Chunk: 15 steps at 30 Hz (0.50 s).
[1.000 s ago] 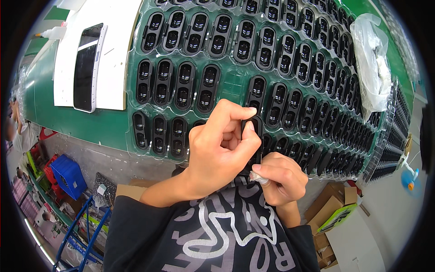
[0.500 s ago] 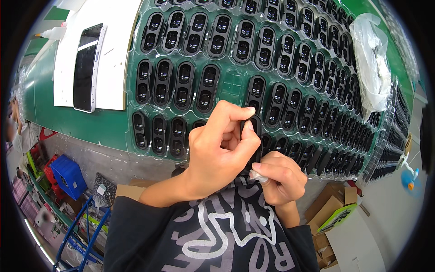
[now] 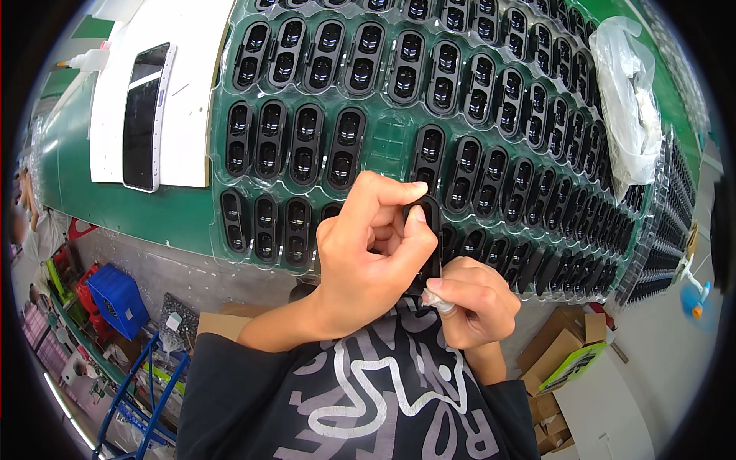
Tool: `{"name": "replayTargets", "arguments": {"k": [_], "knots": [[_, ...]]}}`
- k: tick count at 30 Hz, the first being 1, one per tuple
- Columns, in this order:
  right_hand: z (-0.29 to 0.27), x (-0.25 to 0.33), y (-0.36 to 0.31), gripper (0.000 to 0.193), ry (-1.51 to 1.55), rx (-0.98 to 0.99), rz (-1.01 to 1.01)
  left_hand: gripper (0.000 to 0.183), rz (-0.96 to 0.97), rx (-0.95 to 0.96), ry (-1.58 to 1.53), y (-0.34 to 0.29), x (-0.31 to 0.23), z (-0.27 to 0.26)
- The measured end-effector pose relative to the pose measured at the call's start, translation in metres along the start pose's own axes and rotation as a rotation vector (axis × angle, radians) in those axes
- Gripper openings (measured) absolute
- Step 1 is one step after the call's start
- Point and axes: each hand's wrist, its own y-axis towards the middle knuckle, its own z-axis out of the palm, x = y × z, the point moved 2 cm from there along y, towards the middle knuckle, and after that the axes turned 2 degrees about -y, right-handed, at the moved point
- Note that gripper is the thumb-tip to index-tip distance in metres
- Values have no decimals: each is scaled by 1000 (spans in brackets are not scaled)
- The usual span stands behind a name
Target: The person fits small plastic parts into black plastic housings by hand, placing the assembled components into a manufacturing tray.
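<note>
On the left is a blue basket (image 3: 107,307); what is in it is too small to tell. Next, a phone (image 3: 146,115) lies on a white board (image 3: 188,146). Then comes a big clear tray (image 3: 389,142) with rows of pockets, and in them sit black pieces (image 3: 305,146) with two shiny round spots each. In front of the tray, the left hand (image 3: 364,253) pinches the top of one black piece (image 3: 432,264) with thumb and pointing finger, the other fingers curled. This piece should be light, hard and smooth, so it could slip, and shiny spots like those might scratch easily; its ends and long edges look best to hold. By its low end, the right hand (image 3: 479,303) pinches a white wad (image 3: 437,301), which looks soft; I can't tell if they touch. Farther right, a cardboard box (image 3: 563,337) has its flaps up, and a see-through bag (image 3: 627,100) holds something pale.
</note>
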Motion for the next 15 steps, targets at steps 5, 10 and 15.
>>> {"name": "replayTargets", "arguments": {"k": [5, 10, 15], "knots": [[-1, 0, 1, 27, -17, 7, -3, 21, 15, 6, -18, 1, 0, 1], [-1, 1, 1, 26, -20, 22, 2, 21, -3, -10, -28, 0, 0, 1], [0, 0, -1, 24, -37, 2, -1, 22, 26, -14, 21, 0, 1, 1]]}}
